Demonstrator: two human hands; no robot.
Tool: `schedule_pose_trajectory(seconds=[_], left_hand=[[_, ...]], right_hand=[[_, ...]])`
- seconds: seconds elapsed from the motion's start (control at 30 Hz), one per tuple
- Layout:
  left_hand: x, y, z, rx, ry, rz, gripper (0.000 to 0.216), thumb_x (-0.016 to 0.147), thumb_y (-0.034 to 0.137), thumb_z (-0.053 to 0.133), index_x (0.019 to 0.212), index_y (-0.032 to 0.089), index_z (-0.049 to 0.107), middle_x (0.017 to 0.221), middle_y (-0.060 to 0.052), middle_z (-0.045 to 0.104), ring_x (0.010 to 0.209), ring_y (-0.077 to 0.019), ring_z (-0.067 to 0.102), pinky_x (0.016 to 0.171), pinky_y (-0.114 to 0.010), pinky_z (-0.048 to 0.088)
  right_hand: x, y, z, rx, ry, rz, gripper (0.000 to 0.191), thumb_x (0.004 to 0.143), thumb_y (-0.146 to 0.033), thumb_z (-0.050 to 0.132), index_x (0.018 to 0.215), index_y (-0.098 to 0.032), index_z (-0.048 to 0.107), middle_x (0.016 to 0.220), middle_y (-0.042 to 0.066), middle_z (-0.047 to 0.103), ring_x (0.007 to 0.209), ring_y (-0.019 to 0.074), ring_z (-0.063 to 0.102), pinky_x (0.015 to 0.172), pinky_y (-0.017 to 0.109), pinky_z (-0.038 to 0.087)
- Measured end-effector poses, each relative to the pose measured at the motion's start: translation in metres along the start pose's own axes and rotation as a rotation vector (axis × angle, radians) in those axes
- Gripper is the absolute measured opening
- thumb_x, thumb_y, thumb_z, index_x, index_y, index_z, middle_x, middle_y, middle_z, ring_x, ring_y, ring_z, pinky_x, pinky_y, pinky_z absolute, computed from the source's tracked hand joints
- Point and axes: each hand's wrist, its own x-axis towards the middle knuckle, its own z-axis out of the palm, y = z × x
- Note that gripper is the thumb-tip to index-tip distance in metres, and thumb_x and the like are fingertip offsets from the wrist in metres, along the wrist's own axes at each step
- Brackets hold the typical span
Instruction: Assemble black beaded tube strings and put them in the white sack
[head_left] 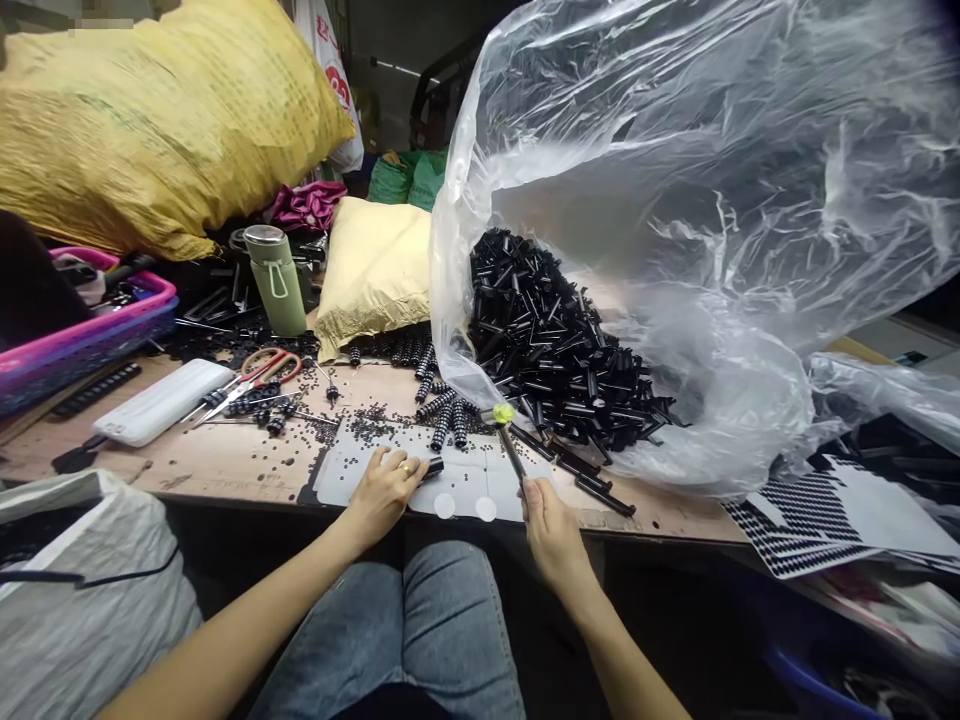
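My left hand point(386, 488) rests on a white sheet point(457, 478) at the table's front edge, fingers closed round a short black tube point(433, 466); a ring shows on one finger. My right hand point(549, 525) grips a thin dark tool with a yellow tip point(504, 414), the tip raised up and to the left above the sheet. A big heap of black tubes point(559, 345) spills from a clear plastic bag point(712, 220) just behind the tool. Several ribbed black pieces point(442, 410) and small black beads point(367, 425) lie beyond the left hand.
Red-handled scissors point(259, 372), a white flat case point(161, 400), a green bottle point(279, 280) and a pink-purple basket point(90, 335) stand left. Yellow sacks point(165, 120) and a yellow pillow point(375, 270) are behind. Dotted black-and-white sheets point(817, 515) lie at right. A grey bag point(82, 590) sits at lower left.
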Motion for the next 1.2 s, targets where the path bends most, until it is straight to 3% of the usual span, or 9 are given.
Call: schedule_pose_trajectory(seconds=[0.23,0.4,0.47,0.6,0.73,0.83,0.9,1.1,1.2], left_hand=[[0.001,0.010,0.004,0.042,-0.130,-0.042,0.044,0.084,0.006,0.022,0.121,0.010,0.045,0.111,-0.014,0.057,0.103,-0.0263,0.050,0.091,-0.046,0.031],[0.005,0.036,0.025,0.043,-0.036,-0.144,0.062,0.082,0.040,0.037,0.127,-0.003,0.033,0.131,-0.024,0.037,0.125,-0.0322,0.026,0.103,-0.048,0.018],[0.003,0.042,0.035,0.082,-0.022,-0.144,0.068,0.079,0.042,0.037,0.130,-0.003,0.027,0.134,-0.024,0.032,0.128,-0.0311,0.020,0.104,-0.048,0.016],[-0.001,0.043,0.046,0.164,0.010,-0.139,0.062,0.079,0.028,0.035,0.131,-0.003,0.024,0.133,-0.022,0.035,0.127,-0.0275,0.025,0.103,-0.044,0.020],[0.015,0.041,0.036,0.119,0.043,-0.181,0.044,0.082,0.024,0.035,0.120,0.004,0.043,0.112,-0.017,0.055,0.108,-0.0255,0.048,0.092,-0.038,0.036],[0.020,0.028,0.007,0.135,0.067,-0.269,0.040,0.080,0.004,0.026,0.109,0.012,0.053,0.087,-0.009,0.063,0.081,-0.0191,0.057,0.071,-0.030,0.045],[0.002,0.008,-0.029,0.175,0.124,-0.335,0.046,0.077,-0.001,0.024,0.109,0.013,0.054,0.083,-0.008,0.063,0.075,-0.0177,0.057,0.063,-0.027,0.045],[-0.107,-0.051,-0.169,0.634,0.461,-0.914,0.035,0.081,0.028,0.037,0.103,0.012,0.059,0.093,-0.017,0.059,0.088,-0.0326,0.053,0.071,-0.049,0.045],[-0.108,-0.059,-0.179,0.600,0.448,-0.999,0.041,0.081,0.036,0.039,0.108,0.010,0.055,0.108,-0.020,0.053,0.102,-0.0366,0.046,0.078,-0.053,0.040]], right_hand=[[-0.019,-0.027,0.021,-0.186,-0.171,-0.007,0.036,0.090,-0.039,0.018,0.074,-0.021,0.044,0.056,0.003,0.057,0.048,0.0181,0.053,0.045,0.025,0.024],[-0.019,-0.064,0.002,0.049,-0.029,-0.139,0.040,0.090,-0.042,0.013,0.077,-0.021,0.043,0.058,0.001,0.055,0.049,0.0144,0.053,0.048,0.023,0.032],[-0.025,-0.077,0.008,0.040,-0.057,-0.190,0.041,0.090,-0.042,0.012,0.078,-0.020,0.045,0.058,0.002,0.056,0.049,0.0145,0.053,0.048,0.023,0.032],[-0.033,-0.083,0.033,-0.222,-0.246,-0.231,0.041,0.091,-0.038,0.015,0.079,-0.019,0.049,0.065,0.006,0.061,0.053,0.0185,0.056,0.048,0.025,0.030],[-0.027,-0.073,0.028,-0.132,-0.267,-0.162,0.041,0.091,-0.040,0.011,0.080,-0.020,0.046,0.065,0.004,0.061,0.056,0.0170,0.057,0.050,0.025,0.032],[-0.015,-0.056,0.013,-0.084,-0.187,-0.098,0.043,0.090,-0.046,0.010,0.076,-0.021,0.043,0.061,0.003,0.058,0.056,0.0167,0.056,0.051,0.025,0.033],[-0.007,-0.038,0.005,-0.115,-0.172,-0.057,0.042,0.089,-0.048,0.011,0.074,-0.022,0.041,0.061,0.003,0.058,0.058,0.0179,0.056,0.051,0.025,0.033],[0.011,0.023,-0.001,-0.280,-0.171,-0.012,0.038,0.087,-0.050,0.018,0.077,-0.024,0.043,0.066,0.002,0.060,0.063,0.0199,0.058,0.053,0.026,0.034],[0.023,0.050,0.001,-0.403,-0.117,-0.059,0.038,0.087,-0.051,0.020,0.076,-0.024,0.044,0.069,0.002,0.059,0.066,0.0204,0.057,0.055,0.028,0.035]])
